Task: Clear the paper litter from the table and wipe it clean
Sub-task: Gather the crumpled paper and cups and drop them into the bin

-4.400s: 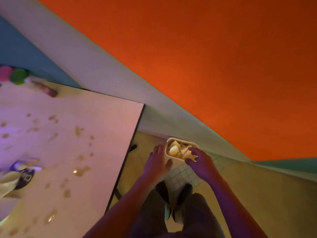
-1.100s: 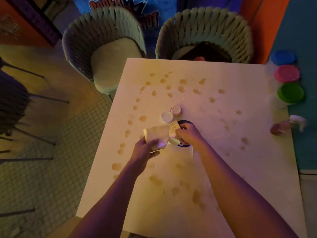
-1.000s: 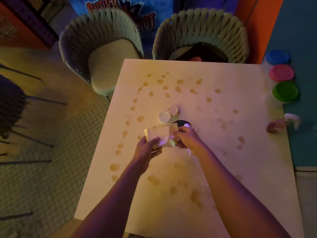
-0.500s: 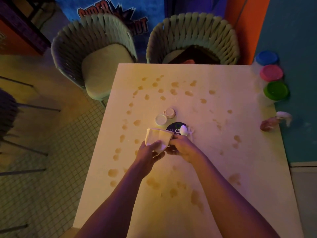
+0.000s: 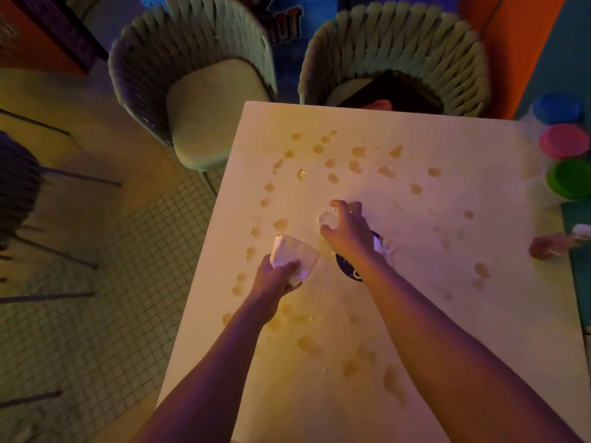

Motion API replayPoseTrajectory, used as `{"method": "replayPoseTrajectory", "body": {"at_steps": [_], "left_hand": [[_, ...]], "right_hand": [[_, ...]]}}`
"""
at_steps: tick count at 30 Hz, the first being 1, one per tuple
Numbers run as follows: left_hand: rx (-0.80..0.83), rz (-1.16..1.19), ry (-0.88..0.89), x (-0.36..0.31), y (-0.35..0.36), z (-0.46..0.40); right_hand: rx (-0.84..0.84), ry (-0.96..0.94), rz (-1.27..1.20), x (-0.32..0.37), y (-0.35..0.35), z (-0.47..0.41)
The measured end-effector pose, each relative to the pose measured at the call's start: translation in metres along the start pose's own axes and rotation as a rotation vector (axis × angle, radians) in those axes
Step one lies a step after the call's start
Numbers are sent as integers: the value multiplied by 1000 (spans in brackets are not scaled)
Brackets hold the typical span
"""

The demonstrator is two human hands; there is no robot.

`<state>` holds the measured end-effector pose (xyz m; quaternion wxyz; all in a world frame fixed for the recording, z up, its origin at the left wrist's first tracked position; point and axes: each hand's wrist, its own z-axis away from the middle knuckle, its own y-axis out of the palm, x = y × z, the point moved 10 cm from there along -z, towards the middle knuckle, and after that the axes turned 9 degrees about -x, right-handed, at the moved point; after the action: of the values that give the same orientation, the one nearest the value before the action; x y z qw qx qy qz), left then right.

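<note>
A café or arcade lounge is showing here: woven chairs point(image 5: 192, 91) standing at a stained table point(image 5: 415, 314), a bright poster point(image 5: 284, 27) hanging behind.

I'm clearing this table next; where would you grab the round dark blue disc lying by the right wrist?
Judging by its pose, take the round dark blue disc at its near rim, from the person's side: it lies flat on the stained white table, and the right hand covers its far part.
</note>
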<state>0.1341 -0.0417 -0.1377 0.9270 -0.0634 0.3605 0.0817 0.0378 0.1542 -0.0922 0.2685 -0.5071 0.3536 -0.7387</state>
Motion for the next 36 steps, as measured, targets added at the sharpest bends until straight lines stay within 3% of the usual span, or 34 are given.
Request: {"method": "replayPoseTrajectory", "body": {"at_steps": [12, 23, 36], "left_hand": [[18, -28, 59, -16, -19, -20], [61, -16, 52, -24, -5, -21], [25, -68, 38, -23, -4, -31]], "right_hand": [[26, -83, 354, 26, 27, -4], [-115, -2, 278, 23, -24, -24], [2, 58, 286, -8, -4, -50]]}}
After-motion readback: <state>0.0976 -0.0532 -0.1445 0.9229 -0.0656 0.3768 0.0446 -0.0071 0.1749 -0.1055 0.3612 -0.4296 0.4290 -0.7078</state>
